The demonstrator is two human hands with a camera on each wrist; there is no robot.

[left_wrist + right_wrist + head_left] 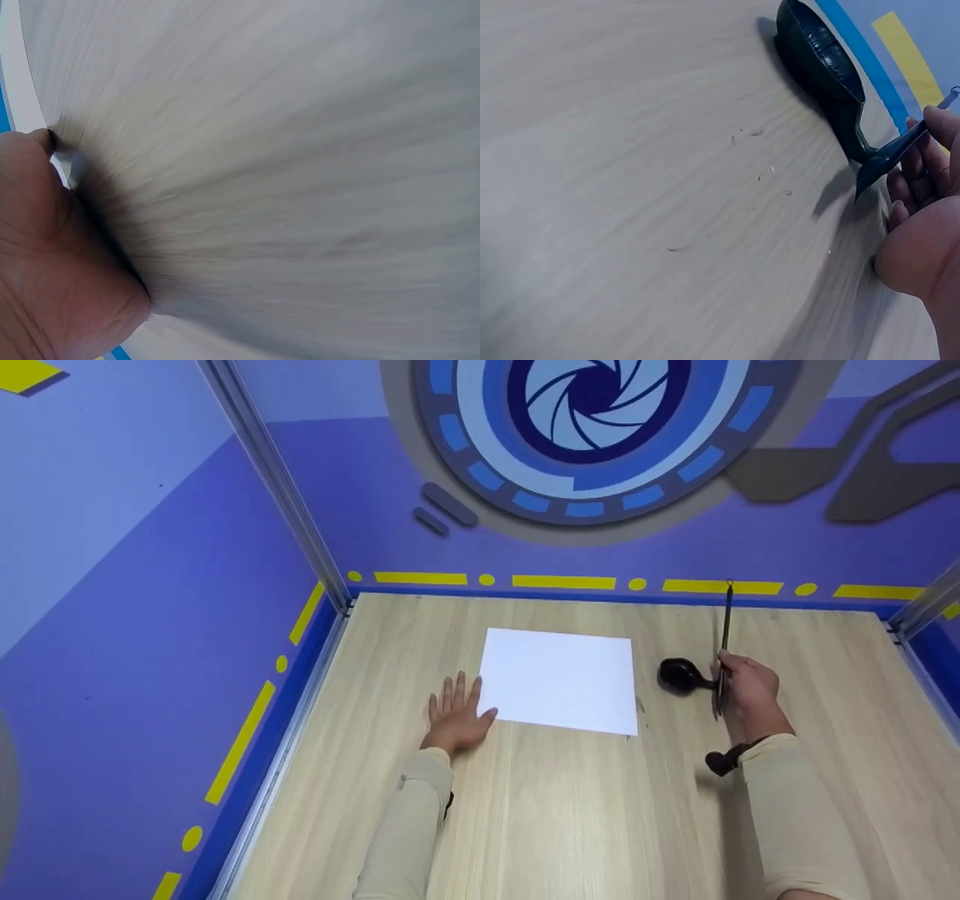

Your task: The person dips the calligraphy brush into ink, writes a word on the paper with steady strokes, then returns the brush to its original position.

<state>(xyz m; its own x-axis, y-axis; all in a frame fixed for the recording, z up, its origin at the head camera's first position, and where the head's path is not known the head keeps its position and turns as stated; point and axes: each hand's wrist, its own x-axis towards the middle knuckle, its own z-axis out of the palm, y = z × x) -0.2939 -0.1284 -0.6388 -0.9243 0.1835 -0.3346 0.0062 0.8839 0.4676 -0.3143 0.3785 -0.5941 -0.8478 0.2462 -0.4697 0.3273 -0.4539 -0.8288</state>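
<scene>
My right hand pinches a slim dark brush by its handle, which points away from me and ends in a small loop. In the right wrist view the brush's dark bristles point down toward the table. Just left of that hand lies a black scoop with a round hollow bowl; its handle end meets the brush in the right wrist view. My left hand lies flat with fingers spread at the left edge of a white sheet of paper, thumb tip at its near left corner.
Small dark and pale bits are scattered on the wooden table near the scoop. A blue-purple wall with yellow dashes stands behind the table, and another runs along its left side.
</scene>
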